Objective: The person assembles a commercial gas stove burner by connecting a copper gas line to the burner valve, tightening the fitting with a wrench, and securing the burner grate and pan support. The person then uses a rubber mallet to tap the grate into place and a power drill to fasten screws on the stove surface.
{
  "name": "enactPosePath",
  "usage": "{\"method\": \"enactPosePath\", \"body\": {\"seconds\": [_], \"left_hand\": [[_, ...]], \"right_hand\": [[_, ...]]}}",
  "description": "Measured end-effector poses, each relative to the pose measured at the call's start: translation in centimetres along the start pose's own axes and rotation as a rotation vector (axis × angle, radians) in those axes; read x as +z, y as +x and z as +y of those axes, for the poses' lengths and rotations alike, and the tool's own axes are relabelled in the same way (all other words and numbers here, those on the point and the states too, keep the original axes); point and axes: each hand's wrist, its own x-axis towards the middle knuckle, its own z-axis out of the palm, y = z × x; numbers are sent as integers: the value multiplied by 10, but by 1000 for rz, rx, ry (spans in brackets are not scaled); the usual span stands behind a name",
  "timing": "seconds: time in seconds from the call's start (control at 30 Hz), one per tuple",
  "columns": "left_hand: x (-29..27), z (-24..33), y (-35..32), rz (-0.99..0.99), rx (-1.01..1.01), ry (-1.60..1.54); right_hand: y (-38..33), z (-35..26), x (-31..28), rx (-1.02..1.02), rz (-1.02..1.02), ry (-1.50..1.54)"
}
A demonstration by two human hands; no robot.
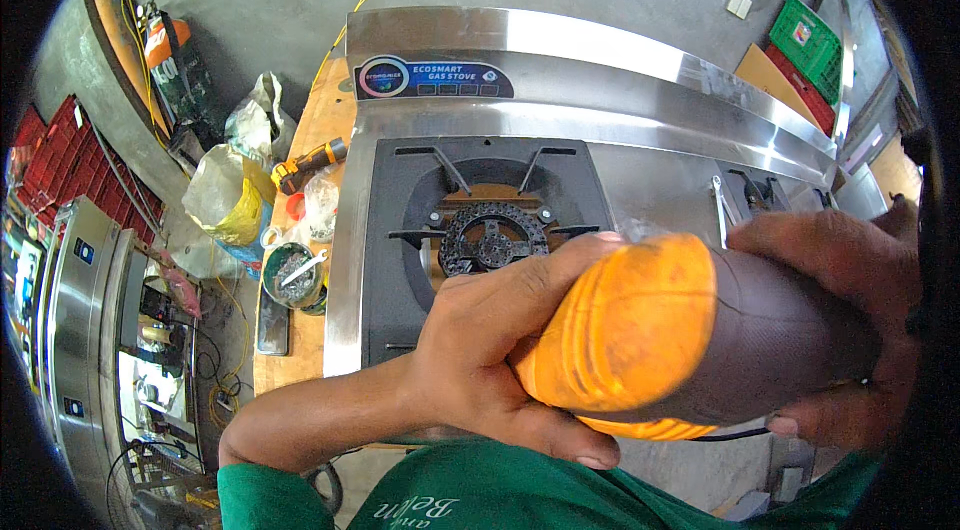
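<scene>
Close in front of me I hold a bulky orange-and-dark tool (640, 320) in both hands; it looks like a power tool, but its exact kind does not show. My left hand (490, 330) wraps round its ribbed orange end, thumb below. The fingers of my right hand (835, 255) close round the dark end from above and below. Beneath and behind the tool stands a stainless steel gas stove (660, 180), partly hidden by it. A black pan support (590, 200) frames a round burner (493, 240) to the left of the tool.
A wooden bench (275, 362) at the left bears a yellow-and-black drill (308, 164), a bowl of small parts (292, 275) with a spanner across it, and a phone (272, 323). A spanner (718, 207) lies on the stove top. Red crates (85, 170) stand far left.
</scene>
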Motion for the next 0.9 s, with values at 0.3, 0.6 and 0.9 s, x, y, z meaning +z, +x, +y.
{"method": "enactPosePath", "body": {"seconds": [0.3, 0.6, 0.9], "left_hand": [[-2, 9, 7, -54, 13, 63], [-9, 16, 19, -77, -2, 16], [-8, 39, 74, -95, 388, -144]], "right_hand": [[-19, -11, 7, 108, 107, -243], [-2, -29, -2, 119, 23, -227], [38, -24, -29, -118, -315, 118]]}}
